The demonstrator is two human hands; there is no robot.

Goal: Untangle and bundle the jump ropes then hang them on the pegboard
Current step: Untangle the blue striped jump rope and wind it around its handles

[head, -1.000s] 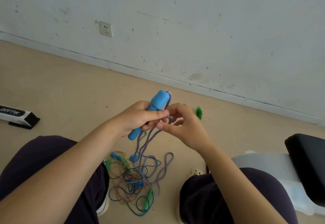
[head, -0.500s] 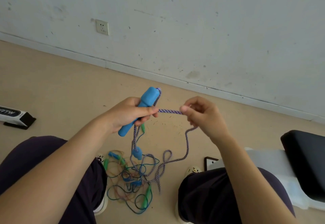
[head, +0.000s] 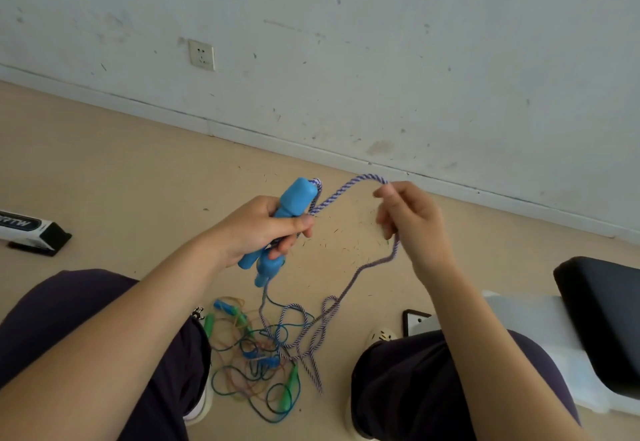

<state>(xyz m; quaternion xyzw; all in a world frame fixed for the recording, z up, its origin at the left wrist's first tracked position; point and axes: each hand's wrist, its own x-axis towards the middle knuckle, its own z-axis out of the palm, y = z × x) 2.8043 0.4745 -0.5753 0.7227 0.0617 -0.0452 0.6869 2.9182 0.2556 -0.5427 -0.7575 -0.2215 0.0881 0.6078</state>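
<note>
Scuffed room corner

A marked white plaster wall with a socket met a beige floor.

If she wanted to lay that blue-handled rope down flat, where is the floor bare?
Bare floor runs between the wall and her left hand, right of the black-and-white box. Between her knees it is crowded: the tangled ropes lie there, and a dark cushion fills the right.

A wall socket sits above the hands, a white box far left, a black cushion right.
</note>
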